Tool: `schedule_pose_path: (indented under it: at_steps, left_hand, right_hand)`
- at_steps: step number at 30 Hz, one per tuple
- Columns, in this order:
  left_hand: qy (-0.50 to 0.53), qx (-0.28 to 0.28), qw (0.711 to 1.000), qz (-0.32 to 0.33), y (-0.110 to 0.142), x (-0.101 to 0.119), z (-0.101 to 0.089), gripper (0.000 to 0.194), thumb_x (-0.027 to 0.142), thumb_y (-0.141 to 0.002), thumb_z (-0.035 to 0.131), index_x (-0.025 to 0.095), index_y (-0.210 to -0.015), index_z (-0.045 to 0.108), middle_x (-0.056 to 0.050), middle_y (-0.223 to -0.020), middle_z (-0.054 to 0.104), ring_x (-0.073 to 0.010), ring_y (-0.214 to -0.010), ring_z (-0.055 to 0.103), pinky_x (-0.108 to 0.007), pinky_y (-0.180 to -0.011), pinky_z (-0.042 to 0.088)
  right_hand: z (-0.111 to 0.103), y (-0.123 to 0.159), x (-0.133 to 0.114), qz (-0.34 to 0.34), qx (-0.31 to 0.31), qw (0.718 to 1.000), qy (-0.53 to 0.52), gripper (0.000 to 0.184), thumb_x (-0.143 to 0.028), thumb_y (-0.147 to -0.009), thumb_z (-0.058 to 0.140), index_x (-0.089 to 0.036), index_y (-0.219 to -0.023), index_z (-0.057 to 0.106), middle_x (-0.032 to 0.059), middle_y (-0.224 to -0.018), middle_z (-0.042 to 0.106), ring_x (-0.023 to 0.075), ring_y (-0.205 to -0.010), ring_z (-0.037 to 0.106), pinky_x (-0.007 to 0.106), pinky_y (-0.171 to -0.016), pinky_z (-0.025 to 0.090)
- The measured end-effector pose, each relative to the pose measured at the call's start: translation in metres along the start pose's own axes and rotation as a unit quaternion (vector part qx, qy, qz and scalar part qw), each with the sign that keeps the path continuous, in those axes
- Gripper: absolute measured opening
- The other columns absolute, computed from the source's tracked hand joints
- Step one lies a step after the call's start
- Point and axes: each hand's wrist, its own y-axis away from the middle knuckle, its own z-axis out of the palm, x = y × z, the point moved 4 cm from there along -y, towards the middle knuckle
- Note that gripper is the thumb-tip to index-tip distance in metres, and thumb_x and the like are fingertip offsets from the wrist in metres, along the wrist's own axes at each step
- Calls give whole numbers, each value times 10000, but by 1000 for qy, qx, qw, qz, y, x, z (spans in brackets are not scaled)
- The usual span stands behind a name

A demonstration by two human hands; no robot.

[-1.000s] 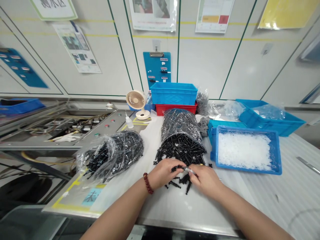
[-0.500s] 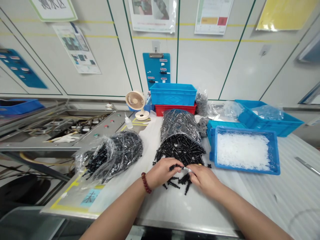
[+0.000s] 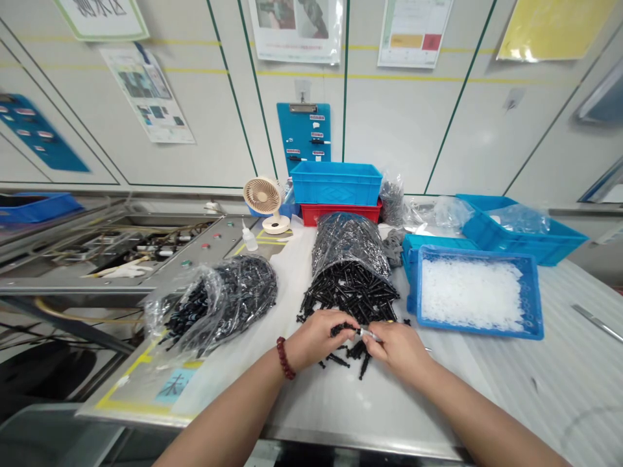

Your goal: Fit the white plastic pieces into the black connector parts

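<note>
My left hand [image 3: 317,336] is closed around a small black ribbed plastic part [image 3: 343,327], held level above the table. My right hand [image 3: 400,349] grips a slim whitish-grey pen-like tool [image 3: 370,335]; its near end meets the black part's right end, and a thin metal tip shows beyond the hand. Under both hands lie several loose black parts [image 3: 364,366]. Just behind them, a clear plastic bag [image 3: 348,240] spills a heap of similar black parts [image 3: 350,288] onto the table.
To the right, a blue tray [image 3: 539,305] holds many small white translucent rings [image 3: 470,295]. A second bag of black parts [image 3: 243,288] lies left. Blue bins [image 3: 335,185], a red bin [image 3: 311,215], a fan [image 3: 265,198] and a dropper bottle [image 3: 250,240] stand behind. A metal ruler-like strip [image 3: 596,321] lies far right.
My hands stay nearly in place. More of the whitish-grey tool now shows between them, and its thin metal end has come into view right of my right hand.
</note>
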Motion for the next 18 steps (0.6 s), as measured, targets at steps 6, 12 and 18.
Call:
schedule_pose_path:
  at_steps: [6,12,18]
  left_hand:
    - [1,13,1000,9,0,0,0,130,200,-830,519,165,-884,632,-27,-849,666,-135,-769,595,-212,-740,429]
    - [30,19,999,11,-1,3,-2,144,216,-808,522,157,-865,640,-45,-831,661,-146,-754,586,-226,-734,430]
    - [168,78,975,-126,-1,-9,-13,210,341,-793,521,142,-779,586,-5,-640,584,-117,-579,514,-217,-596,404]
  right_hand:
    - [-3,-1,0,23,-6,1000,10,278,-344,-856,438,-193,-671,581,5,-646,616,130,-614,525,244,-517,179]
    - [-4,-1,0,49,-2,998,24,266,-349,-838,463,-198,-648,571,5,-639,621,132,-610,530,250,-504,160]
    - [-7,-2,6,56,18,998,20,263,-322,-855,424,-197,-656,544,4,-637,610,135,-602,534,246,-510,196]
